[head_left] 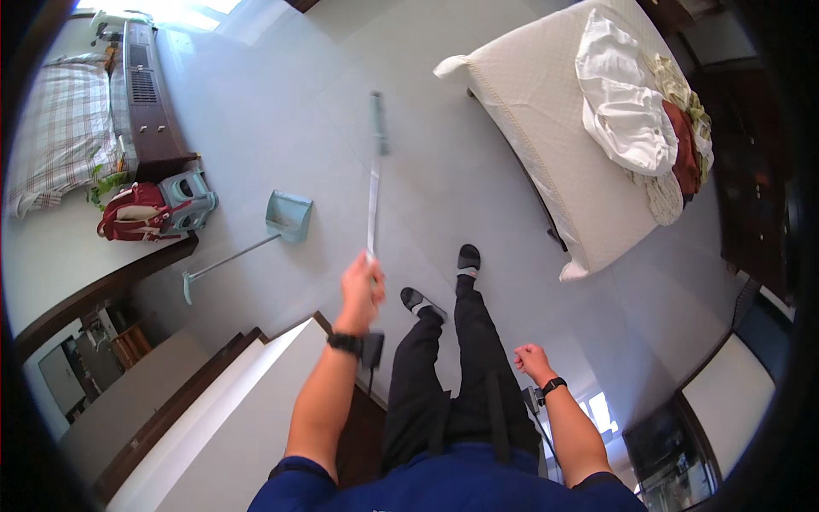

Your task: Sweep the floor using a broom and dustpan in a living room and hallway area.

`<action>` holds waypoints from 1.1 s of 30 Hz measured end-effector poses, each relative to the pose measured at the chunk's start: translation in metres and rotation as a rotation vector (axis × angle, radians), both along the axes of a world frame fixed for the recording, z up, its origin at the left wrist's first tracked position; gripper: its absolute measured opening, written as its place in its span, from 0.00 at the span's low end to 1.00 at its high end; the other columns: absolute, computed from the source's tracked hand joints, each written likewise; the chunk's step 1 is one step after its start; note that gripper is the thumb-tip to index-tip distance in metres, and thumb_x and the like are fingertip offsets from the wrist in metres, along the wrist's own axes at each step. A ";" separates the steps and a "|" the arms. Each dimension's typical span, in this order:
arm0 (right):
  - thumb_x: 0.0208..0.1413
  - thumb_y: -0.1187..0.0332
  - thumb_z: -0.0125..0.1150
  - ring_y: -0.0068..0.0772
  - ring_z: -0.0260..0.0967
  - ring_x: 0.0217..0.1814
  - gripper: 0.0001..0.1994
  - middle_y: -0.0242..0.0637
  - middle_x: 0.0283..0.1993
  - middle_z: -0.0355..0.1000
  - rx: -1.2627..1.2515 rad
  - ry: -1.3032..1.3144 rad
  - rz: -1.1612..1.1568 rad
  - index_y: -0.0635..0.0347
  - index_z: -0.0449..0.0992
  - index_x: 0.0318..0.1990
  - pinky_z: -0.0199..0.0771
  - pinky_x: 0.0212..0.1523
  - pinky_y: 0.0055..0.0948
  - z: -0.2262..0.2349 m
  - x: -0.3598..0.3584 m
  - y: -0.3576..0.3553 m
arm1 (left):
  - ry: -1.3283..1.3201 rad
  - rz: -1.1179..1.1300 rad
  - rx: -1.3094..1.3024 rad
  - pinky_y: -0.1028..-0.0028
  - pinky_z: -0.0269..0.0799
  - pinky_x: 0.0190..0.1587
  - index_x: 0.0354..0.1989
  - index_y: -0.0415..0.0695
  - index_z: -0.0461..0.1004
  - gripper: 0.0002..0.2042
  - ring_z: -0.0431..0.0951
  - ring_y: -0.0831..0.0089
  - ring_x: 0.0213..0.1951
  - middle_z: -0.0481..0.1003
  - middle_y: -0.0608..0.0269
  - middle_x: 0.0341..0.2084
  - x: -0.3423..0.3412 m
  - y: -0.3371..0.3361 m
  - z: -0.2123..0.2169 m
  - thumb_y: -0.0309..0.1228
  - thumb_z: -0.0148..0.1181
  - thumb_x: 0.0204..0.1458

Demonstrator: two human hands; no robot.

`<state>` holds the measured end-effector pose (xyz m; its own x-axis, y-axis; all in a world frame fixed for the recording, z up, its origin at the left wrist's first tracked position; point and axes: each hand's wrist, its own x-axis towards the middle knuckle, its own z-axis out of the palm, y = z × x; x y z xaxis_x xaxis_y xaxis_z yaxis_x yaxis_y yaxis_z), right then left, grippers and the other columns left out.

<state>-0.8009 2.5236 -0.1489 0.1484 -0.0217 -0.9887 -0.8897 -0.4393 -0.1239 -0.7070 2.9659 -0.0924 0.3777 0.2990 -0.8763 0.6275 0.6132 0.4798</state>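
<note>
A person's left hand (pixel 360 290) gripped the handle of a broom (pixel 374 183), its blurred head out over the pale floor (pixel 281 102) well ahead of the hand. The right hand (pixel 531 360) hung clenched and empty beside the leg. A dustpan (pixel 288 215) lay on the floor left of the broom, near a red bag (pixel 132 213).

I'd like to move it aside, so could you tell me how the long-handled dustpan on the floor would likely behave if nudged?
The dustpan lies tipped with its handle along the tiled floor, so it would probably slide or pivot. It looks like thin plastic, so likely light.
</note>
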 end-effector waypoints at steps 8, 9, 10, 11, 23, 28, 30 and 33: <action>0.54 0.67 0.52 0.23 0.66 0.19 0.08 0.35 0.23 0.71 -0.005 -0.070 0.106 0.62 0.72 0.32 0.66 0.18 0.22 0.008 0.022 0.037 | 0.365 -0.045 -0.432 0.83 0.45 0.14 0.56 0.42 0.63 0.22 0.54 0.84 0.14 0.67 0.66 0.21 -0.110 0.023 0.038 0.26 0.56 0.51; 0.54 0.66 0.53 0.23 0.66 0.19 0.08 0.34 0.23 0.71 -0.015 -0.086 0.100 0.62 0.72 0.31 0.66 0.19 0.22 0.010 0.025 0.044 | 0.348 -0.027 -0.431 0.83 0.45 0.14 0.56 0.42 0.63 0.22 0.54 0.84 0.14 0.67 0.66 0.21 -0.116 0.042 0.029 0.26 0.56 0.51; 0.55 0.66 0.52 0.22 0.67 0.20 0.08 0.34 0.24 0.71 -0.018 -0.092 0.103 0.61 0.72 0.32 0.66 0.19 0.21 0.012 0.027 0.049 | 0.365 -0.042 -0.350 0.83 0.45 0.14 0.55 0.42 0.64 0.21 0.54 0.84 0.14 0.66 0.66 0.20 -0.119 0.065 0.021 0.26 0.57 0.51; 0.55 0.66 0.52 0.22 0.67 0.20 0.08 0.34 0.24 0.71 -0.016 -0.101 0.123 0.61 0.72 0.32 0.66 0.19 0.21 0.013 0.026 0.055 | 0.387 -0.053 -0.267 0.83 0.45 0.14 0.53 0.41 0.65 0.20 0.55 0.83 0.14 0.66 0.66 0.19 -0.123 0.089 0.014 0.26 0.57 0.50; 0.56 0.65 0.53 0.20 0.65 0.19 0.09 0.33 0.23 0.70 -0.015 -0.159 0.369 0.62 0.72 0.33 0.65 0.20 0.20 0.045 0.010 0.204 | 0.123 0.070 0.082 0.78 0.48 0.12 0.47 0.38 0.70 0.16 0.60 0.81 0.11 0.66 0.66 0.15 -0.060 0.269 -0.038 0.24 0.54 0.48; 0.57 0.65 0.52 0.20 0.65 0.21 0.10 0.32 0.23 0.70 0.096 -0.254 0.540 0.63 0.72 0.34 0.66 0.23 0.21 0.062 0.033 0.307 | 0.034 0.242 0.118 0.76 0.54 0.12 0.52 0.38 0.69 0.20 0.63 0.80 0.12 0.67 0.67 0.15 -0.089 0.276 -0.045 0.24 0.56 0.46; 0.57 0.65 0.52 0.20 0.65 0.22 0.10 0.32 0.23 0.70 0.145 -0.309 0.627 0.64 0.72 0.35 0.66 0.24 0.21 0.065 0.042 0.350 | -0.025 0.115 0.157 0.76 0.58 0.13 0.53 0.38 0.69 0.22 0.64 0.79 0.13 0.69 0.66 0.16 -0.129 0.267 -0.033 0.26 0.57 0.46; 0.58 0.65 0.51 0.21 0.65 0.24 0.11 0.32 0.24 0.70 0.276 -0.404 0.761 0.64 0.72 0.35 0.66 0.25 0.22 0.074 0.054 0.428 | -0.094 0.034 0.207 0.76 0.65 0.19 0.52 0.38 0.70 0.21 0.69 0.80 0.18 0.72 0.65 0.18 -0.223 0.230 -0.031 0.29 0.57 0.46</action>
<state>-0.7470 2.9511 -0.0749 0.3624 0.4546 -0.8136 -0.2371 -0.7993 -0.5522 -0.9305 3.1960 -0.1231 0.4414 0.4828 -0.7564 0.5548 0.5157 0.6529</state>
